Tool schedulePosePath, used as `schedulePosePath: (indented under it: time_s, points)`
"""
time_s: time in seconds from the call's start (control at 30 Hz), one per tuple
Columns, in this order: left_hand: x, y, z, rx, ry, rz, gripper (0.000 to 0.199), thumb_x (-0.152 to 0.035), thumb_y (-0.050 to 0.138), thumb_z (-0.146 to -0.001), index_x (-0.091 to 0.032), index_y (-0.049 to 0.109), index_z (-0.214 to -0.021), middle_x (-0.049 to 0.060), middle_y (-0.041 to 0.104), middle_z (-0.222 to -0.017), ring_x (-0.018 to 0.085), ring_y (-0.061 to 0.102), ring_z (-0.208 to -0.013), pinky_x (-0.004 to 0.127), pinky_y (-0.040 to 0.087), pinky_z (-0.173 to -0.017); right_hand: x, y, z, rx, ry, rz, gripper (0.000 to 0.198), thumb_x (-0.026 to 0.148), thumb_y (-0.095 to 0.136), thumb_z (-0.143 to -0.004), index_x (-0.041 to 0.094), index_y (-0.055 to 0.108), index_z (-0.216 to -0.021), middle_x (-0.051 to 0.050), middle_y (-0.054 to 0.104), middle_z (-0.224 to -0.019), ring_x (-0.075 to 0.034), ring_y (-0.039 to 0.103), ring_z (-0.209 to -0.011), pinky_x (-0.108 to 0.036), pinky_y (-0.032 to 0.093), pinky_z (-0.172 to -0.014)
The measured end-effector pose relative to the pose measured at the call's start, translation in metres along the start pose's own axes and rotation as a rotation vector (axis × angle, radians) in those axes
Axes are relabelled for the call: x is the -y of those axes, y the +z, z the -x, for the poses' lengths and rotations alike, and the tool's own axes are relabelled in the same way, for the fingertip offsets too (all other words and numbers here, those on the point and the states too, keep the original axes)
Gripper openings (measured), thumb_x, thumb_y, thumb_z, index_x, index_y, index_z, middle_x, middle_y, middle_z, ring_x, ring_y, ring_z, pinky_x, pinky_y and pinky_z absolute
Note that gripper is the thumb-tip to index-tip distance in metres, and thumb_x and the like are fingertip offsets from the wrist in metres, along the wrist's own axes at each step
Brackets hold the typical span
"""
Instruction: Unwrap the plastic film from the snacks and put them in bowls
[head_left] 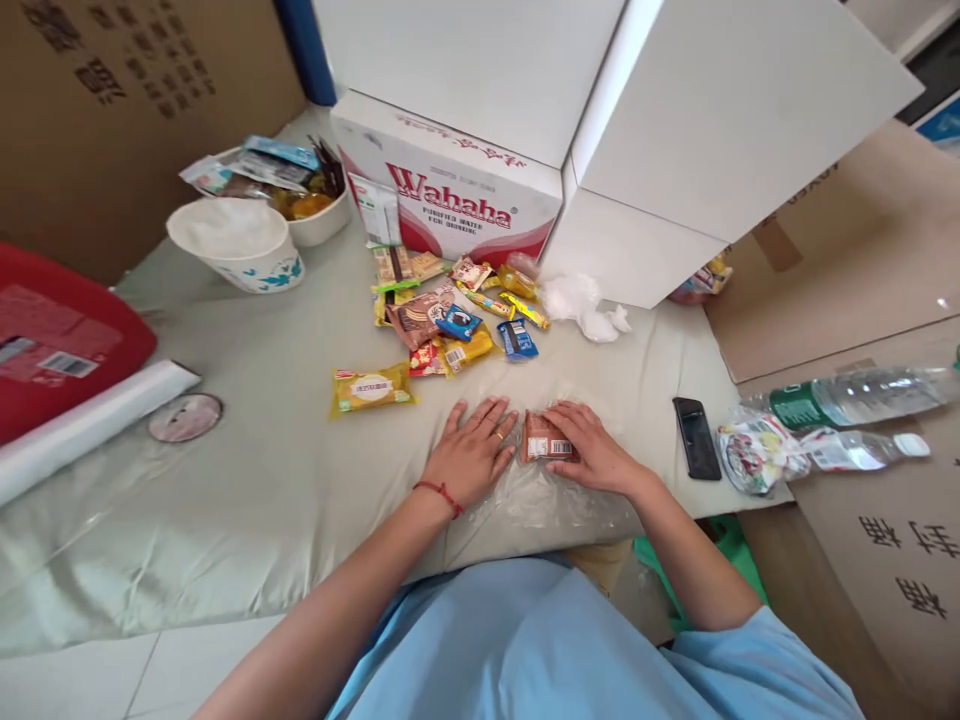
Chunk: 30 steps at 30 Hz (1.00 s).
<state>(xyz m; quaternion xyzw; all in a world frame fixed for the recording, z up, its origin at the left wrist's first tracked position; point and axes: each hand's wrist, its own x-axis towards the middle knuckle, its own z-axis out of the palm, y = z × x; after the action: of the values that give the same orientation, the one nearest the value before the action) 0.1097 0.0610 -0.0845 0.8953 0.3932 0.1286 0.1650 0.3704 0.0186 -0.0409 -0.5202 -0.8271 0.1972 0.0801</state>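
Note:
My left hand (471, 452) lies flat with its fingers stretched out, pressing on a clear plastic bag (495, 505) spread over the table's front part. A red cord circles that wrist. Just to its right, my right hand (591, 446) grips the right side of a small brown snack packet (538, 440) that rests on the clear plastic. A white label with a barcode shows on the packet; its right end is hidden by the fingers. Beyond both hands sits a loose pile of wrapped snacks (424, 312). A yellow snack packet (371, 389) lies apart at the left.
A Wahaha carton (457, 190) and white boxes stand behind the pile, beside a crumpled white plastic bag (581, 305). Left are a paper bucket (251, 255), a filled bowl (330, 218) and a red container (67, 345). Right are a phone (696, 438) and bottles (862, 395).

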Motion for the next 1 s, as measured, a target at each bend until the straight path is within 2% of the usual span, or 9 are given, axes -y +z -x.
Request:
schedulePosePath:
  time_s: [0.17, 0.3, 0.43, 0.57, 0.67, 0.73, 0.8, 0.9, 1.0]
  points:
    - [-0.002, -0.003, 0.0, 0.032, -0.016, -0.048, 0.055, -0.042, 0.038, -0.105, -0.029, 0.045, -0.158, 0.007, 0.036, -0.169, 0.027, 0.035, -0.157, 0.057, 0.013, -0.131, 0.0, -0.003, 0.001, -0.125, 0.029, 0.006, 0.054, 0.033, 0.062, -0.098, 0.026, 0.053, -0.15, -0.014, 0.063, -0.141, -0.035, 0.042, -0.147, -0.066, 0.025, -0.124]
    - [-0.003, -0.005, 0.0, 0.053, -0.017, -0.07, 0.056, -0.043, 0.036, -0.106, -0.027, 0.044, -0.158, 0.008, 0.035, -0.17, 0.027, 0.034, -0.157, 0.058, 0.015, -0.13, 0.001, -0.012, -0.005, -0.176, 0.007, -0.013, 0.055, 0.032, 0.063, -0.096, 0.026, 0.054, -0.15, -0.014, 0.064, -0.14, -0.035, 0.041, -0.148, -0.065, 0.025, -0.124]
    - [-0.004, -0.005, 0.003, 0.044, -0.046, -0.088, 0.054, -0.043, 0.037, -0.106, -0.028, 0.047, -0.157, 0.008, 0.036, -0.169, 0.028, 0.037, -0.155, 0.059, 0.017, -0.129, 0.003, -0.007, -0.005, -0.116, 0.021, 0.006, 0.053, 0.03, 0.062, -0.097, 0.028, 0.055, -0.149, -0.013, 0.065, -0.137, -0.035, 0.042, -0.147, -0.065, 0.025, -0.124]
    - [0.002, -0.006, 0.009, 0.041, -0.036, -0.083, 0.054, -0.042, 0.037, -0.106, -0.027, 0.046, -0.157, 0.01, 0.038, -0.168, 0.03, 0.038, -0.155, 0.062, 0.018, -0.128, 0.004, 0.001, 0.004, -0.147, 0.069, 0.019, 0.052, 0.036, 0.062, -0.099, 0.026, 0.053, -0.15, -0.015, 0.056, -0.15, -0.036, 0.041, -0.147, -0.066, 0.027, -0.123]
    - [0.009, -0.016, 0.017, -0.004, 0.022, -0.003, 0.057, -0.042, 0.041, -0.104, -0.025, 0.042, -0.159, 0.014, 0.033, -0.17, 0.031, 0.037, -0.155, 0.06, 0.025, -0.127, 0.005, -0.007, 0.024, -0.284, 0.058, -0.017, 0.049, 0.041, 0.06, -0.101, 0.025, 0.055, -0.147, -0.018, 0.05, -0.154, -0.034, 0.044, -0.145, -0.061, 0.033, -0.122]
    - [0.014, -0.027, 0.027, -0.067, 0.101, 0.089, 0.058, -0.038, 0.046, -0.103, -0.026, 0.04, -0.159, 0.014, 0.032, -0.171, 0.03, 0.034, -0.157, 0.056, 0.03, -0.126, 0.007, -0.015, 0.046, -0.357, 0.026, -0.072, 0.041, 0.04, 0.061, -0.101, 0.026, 0.06, -0.139, -0.016, 0.058, -0.141, -0.032, 0.052, -0.135, -0.055, 0.044, -0.115]
    - [0.017, -0.039, 0.041, -0.065, 0.229, 0.177, 0.059, -0.033, 0.051, -0.1, -0.027, 0.041, -0.158, 0.012, 0.038, -0.168, 0.029, 0.033, -0.157, 0.053, 0.032, -0.126, 0.009, -0.018, 0.072, -0.375, -0.021, -0.125, 0.035, 0.04, 0.065, -0.099, 0.026, 0.064, -0.13, -0.014, 0.063, -0.127, -0.03, 0.057, -0.124, -0.05, 0.052, -0.105]
    - [0.022, -0.045, 0.062, 0.078, 0.398, 0.219, 0.056, -0.034, 0.059, -0.096, -0.026, 0.048, -0.151, 0.011, 0.051, -0.159, 0.028, 0.042, -0.152, 0.052, 0.03, -0.127, 0.009, -0.004, 0.107, -0.302, -0.045, -0.132, 0.039, 0.042, 0.074, -0.093, 0.022, 0.064, -0.126, -0.015, 0.061, -0.129, -0.031, 0.055, -0.126, -0.051, 0.053, -0.104]
    - [0.027, -0.038, 0.071, 0.111, 0.412, 0.208, 0.028, -0.031, 0.058, -0.099, -0.026, 0.067, -0.125, 0.008, 0.063, -0.148, 0.026, 0.051, -0.145, 0.049, 0.033, -0.125, 0.005, 0.021, 0.125, -0.296, -0.006, -0.067, 0.026, 0.033, 0.069, -0.097, 0.021, 0.067, -0.121, -0.015, 0.061, -0.131, -0.03, 0.053, -0.128, -0.052, 0.053, -0.105]
